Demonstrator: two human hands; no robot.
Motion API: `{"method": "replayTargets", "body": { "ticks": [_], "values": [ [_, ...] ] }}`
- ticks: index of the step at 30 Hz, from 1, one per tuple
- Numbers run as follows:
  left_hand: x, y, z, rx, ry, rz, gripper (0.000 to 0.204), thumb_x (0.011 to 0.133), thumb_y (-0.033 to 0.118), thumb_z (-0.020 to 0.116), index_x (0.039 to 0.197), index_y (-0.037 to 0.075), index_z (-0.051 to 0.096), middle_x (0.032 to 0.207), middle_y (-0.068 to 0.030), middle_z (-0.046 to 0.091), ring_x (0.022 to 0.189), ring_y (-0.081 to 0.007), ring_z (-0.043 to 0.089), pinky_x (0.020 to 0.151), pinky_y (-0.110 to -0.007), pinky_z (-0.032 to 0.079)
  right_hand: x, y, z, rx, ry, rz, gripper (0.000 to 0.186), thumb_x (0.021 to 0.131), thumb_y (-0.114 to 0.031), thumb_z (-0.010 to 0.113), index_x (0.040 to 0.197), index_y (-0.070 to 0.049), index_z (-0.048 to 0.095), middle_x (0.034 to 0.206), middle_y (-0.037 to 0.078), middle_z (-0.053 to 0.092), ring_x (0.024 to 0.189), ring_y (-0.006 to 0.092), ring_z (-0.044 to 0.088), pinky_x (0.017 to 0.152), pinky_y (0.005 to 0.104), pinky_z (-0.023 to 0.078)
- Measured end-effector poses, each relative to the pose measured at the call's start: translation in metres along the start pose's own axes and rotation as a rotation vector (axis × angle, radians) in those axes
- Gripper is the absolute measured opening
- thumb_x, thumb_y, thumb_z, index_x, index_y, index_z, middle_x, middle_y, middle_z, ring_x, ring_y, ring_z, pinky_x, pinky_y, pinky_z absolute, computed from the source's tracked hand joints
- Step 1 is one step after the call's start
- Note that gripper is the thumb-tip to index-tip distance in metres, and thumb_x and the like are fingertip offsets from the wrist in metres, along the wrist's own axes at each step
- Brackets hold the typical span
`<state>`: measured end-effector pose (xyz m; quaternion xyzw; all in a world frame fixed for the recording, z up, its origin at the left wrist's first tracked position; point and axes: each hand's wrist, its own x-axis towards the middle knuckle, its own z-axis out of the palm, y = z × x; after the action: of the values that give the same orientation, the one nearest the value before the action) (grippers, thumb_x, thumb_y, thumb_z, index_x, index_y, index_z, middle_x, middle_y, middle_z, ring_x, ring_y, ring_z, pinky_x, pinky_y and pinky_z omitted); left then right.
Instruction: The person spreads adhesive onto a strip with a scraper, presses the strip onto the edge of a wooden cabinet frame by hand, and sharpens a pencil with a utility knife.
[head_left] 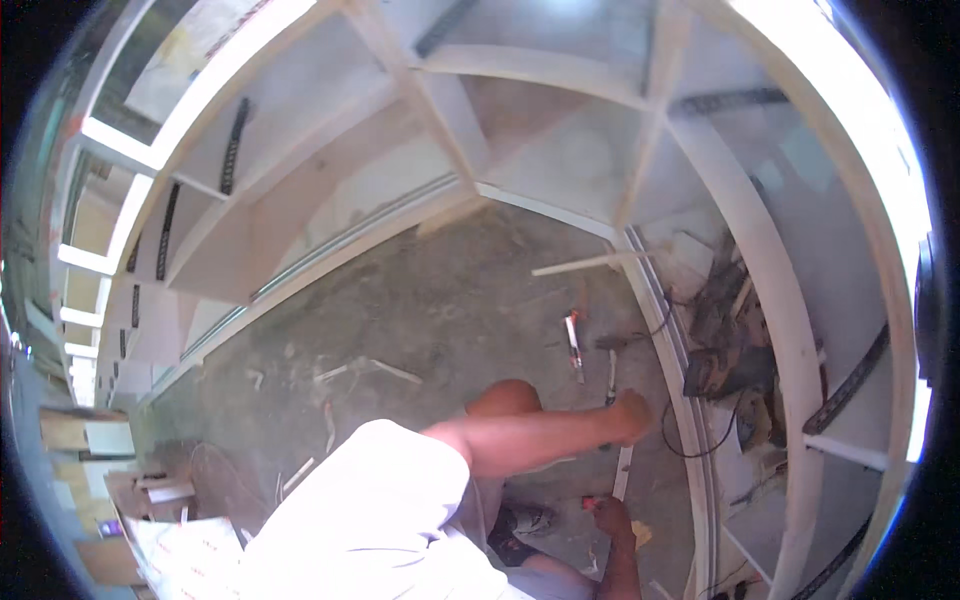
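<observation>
My left hand (630,418) reaches right across the floor, its fingers closed over the upper end of a narrow white strip (623,472). Below it, my right hand (612,517) comes in from the lower edge. Its fingers are closed on a small red object (589,504) at the strip's lower end; the kind is too small to tell. Just beyond my left hand lies a slim grey tool (612,372). Farther off, a red-and-white tool (573,345) with a thin end rests on the floor.
Wooden shelf frames (560,70) curve round the far side and right. A metal track (672,350) runs along the right floor edge. A black cable (690,455) loops beside a dark power tool (728,372). Strip offcuts (395,371) lie on the concrete floor (400,300). Cardboard and wrapping (185,550) sit lower left.
</observation>
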<state>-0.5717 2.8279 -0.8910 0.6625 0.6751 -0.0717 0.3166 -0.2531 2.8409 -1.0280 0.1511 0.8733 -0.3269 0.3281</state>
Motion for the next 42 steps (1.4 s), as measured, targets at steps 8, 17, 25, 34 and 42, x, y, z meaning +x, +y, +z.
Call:
{"method": "replayTargets", "body": {
  "ticks": [8,17,25,34,42],
  "values": [
    [-0.125,-0.034,0.078,-0.364,-0.017,-0.340,0.032,0.078,0.025,0.064,0.103,0.007,0.072,0.108,-0.0149,0.071,0.099,-0.0338,0.068,0.086,-0.049,0.052,-0.080,-0.065,-0.128,-0.147,0.077,0.255,0.035,0.090,-0.031,0.057,0.112,-0.005,0.068,0.116,0.021,0.067,0.109,0.0367,0.063,0.095,0.0476,0.048],
    [-0.428,-0.002,-0.015,-0.636,-0.316,-0.392,0.055,0.088,0.047,0.058,0.130,0.011,0.064,0.137,-0.0210,0.057,0.125,-0.0379,0.056,0.102,-0.046,0.048,-0.207,-0.286,-0.316,0.217,-0.060,0.452,0.039,0.090,-0.034,0.062,0.117,-0.006,0.069,0.120,0.019,0.068,0.115,0.0343,0.063,0.099,0.0429,0.048],
    [-0.480,0.062,0.019,-1.013,-0.236,-0.669,0.070,0.094,0.056,0.050,0.149,0.015,0.042,0.145,-0.0283,0.045,0.129,-0.0433,0.050,0.107,-0.046,0.043,-0.253,-0.343,-0.284,0.390,-0.023,0.472,0.033,0.088,-0.027,0.066,0.112,-0.005,0.071,0.110,0.016,0.072,0.105,0.0297,0.068,0.092,0.0394,0.052],
    [-0.510,0.090,0.007,-1.227,0.112,-0.793,0.052,0.092,0.048,0.055,0.114,0.003,0.069,0.114,-0.0257,0.067,0.111,-0.0404,0.063,0.097,-0.045,0.048,-0.260,-0.354,-0.306,0.271,-0.074,0.421,0.031,0.088,-0.027,0.066,0.109,-0.005,0.072,0.106,0.016,0.073,0.103,0.0307,0.069,0.091,0.0401,0.052],
    [-0.575,0.118,0.053,-1.302,0.300,-1.101,0.045,0.086,0.042,0.063,0.090,-0.001,0.073,0.097,-0.0250,0.071,0.100,-0.0385,0.069,0.086,-0.045,0.053,-0.254,-0.326,-0.328,0.090,-0.008,0.387,0.036,0.080,-0.033,0.067,0.105,-0.009,0.075,0.108,0.016,0.072,0.102,0.0330,0.069,0.091,0.0427,0.053]
  ]
}}
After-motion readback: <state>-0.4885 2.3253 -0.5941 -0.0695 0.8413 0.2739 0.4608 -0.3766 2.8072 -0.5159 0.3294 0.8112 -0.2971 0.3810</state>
